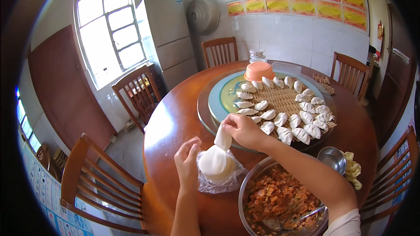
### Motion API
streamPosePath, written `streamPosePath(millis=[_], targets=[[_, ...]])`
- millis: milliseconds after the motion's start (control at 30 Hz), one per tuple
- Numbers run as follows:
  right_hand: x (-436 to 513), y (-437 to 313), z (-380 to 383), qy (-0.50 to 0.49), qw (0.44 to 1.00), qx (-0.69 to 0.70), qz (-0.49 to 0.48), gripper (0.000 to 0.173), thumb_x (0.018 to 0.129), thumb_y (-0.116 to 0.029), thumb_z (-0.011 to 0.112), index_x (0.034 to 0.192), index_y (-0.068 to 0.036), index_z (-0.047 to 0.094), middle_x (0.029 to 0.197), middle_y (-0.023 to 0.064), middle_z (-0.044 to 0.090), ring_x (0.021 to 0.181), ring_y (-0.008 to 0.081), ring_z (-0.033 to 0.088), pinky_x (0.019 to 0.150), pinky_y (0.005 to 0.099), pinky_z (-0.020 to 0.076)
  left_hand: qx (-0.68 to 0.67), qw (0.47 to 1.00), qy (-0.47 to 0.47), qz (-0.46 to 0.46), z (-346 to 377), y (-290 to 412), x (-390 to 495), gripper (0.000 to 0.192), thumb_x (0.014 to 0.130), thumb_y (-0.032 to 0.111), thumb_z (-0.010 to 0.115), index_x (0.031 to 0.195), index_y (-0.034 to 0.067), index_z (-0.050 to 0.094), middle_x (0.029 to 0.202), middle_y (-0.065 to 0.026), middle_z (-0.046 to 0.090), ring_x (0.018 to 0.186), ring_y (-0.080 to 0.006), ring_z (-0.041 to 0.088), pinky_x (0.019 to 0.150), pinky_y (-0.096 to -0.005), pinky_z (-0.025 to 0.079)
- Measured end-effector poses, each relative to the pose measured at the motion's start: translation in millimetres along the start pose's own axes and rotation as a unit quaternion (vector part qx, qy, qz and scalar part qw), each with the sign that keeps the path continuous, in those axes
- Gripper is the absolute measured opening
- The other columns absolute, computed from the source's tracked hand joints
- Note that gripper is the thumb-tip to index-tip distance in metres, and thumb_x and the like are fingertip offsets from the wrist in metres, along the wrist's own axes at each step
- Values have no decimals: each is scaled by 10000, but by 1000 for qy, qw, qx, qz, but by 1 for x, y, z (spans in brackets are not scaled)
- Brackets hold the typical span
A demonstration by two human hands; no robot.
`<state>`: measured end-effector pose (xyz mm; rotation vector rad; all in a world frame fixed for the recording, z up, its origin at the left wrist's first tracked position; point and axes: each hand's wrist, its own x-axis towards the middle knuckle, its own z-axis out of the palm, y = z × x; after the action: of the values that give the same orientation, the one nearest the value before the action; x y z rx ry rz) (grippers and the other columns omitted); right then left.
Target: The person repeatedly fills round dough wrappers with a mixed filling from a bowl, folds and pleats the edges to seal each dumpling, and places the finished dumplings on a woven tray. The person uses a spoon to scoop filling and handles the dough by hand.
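My right hand (pixel 242 129) pinches the top edge of a dumpling wrapper (pixel 223 138), lifted so that it hangs over a stack of round wrappers (pixel 215 165). The stack sits on crumpled clear plastic (pixel 218 188) on the table. Just left of the stack, my left hand (pixel 188 155) is raised with its fingers partly curled and nothing seen in them. Below my right forearm stands a metal bowl (pixel 242 196) of reddish filling (pixel 279 196) with a metal spoon (pixel 311 213) in it. Beyond my right hand, folded dumplings (pixel 301 135) lie around a woven tray (pixel 279 100).
The tray rests on a round turntable (pixel 215 100) with an upturned orange plastic basket (pixel 260 71). A small metal bowl (pixel 331 159) and a yellowish cloth (pixel 352 170) are at the right. Wooden chairs (pixel 105 183) surround the round wooden table (pixel 164 170). Stacked bowls (pixel 257 54) stand at the back.
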<state>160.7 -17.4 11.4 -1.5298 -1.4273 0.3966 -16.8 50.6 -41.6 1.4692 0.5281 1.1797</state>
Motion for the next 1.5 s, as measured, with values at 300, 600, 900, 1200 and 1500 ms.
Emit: streamPosePath(millis=[300, 600, 900, 1200, 1500], targets=[[-35, -44, 25, -8, 889, -354, -290, 109, 723, -80, 547, 826, -44, 552, 817, 109, 568, 766, 241, 580, 675, 350, 470, -320, 925, -200, -36, 51, -27, -7, 314, 947, 305, 358, 1151, 86, 454, 1110, -73, 502, 1050, -207, 483, 929, -343, 390], [-114, -68, -66, 28, 907, -341, -246, 230, 811, -156, 553, 998, -22, 562, 877, 137, 590, 838, 273, 571, 711, 376, 469, -515, 805, 6, -293, 40, 0, 13, 431, 914, 217, 249, 1027, -134, 472, 1050, -259, 538, 1020, -382, 510, 942, -493, 397], [-236, -5, -203, 380, 912, 104, -118, 403, 854, -374, 554, 931, 22, 555, 824, 129, 625, 772, 186, 604, 743, 295, 457, -539, 801, 14, -261, 31, -2, -3, 462, 915, 251, 297, 1139, -127, 440, 1172, -264, 488, 1134, -414, 455, 948, -475, 401], [-242, 57, -197, 376, 918, 125, -5, 341, 866, -338, 547, 893, 2, 558, 767, 103, 621, 727, 166, 594, 687, 270, 445, -566, 788, 21, -243, 20, 4, -1, 438, 927, 221, 294, 1203, -103, 399, 1273, -257, 418, 1199, -396, 401, 970, -485, 376], [-242, 50, -195, 384, 912, 147, 0, 318, 872, -312, 544, 884, 5, 560, 748, 102, 622, 722, 156, 585, 691, 267, 435, -575, 781, 55, -239, 11, 9, 3, 454, 929, 195, 278, 1251, -116, 355, 1299, -251, 400, 1238, -376, 363, 1033, -465, 312]])
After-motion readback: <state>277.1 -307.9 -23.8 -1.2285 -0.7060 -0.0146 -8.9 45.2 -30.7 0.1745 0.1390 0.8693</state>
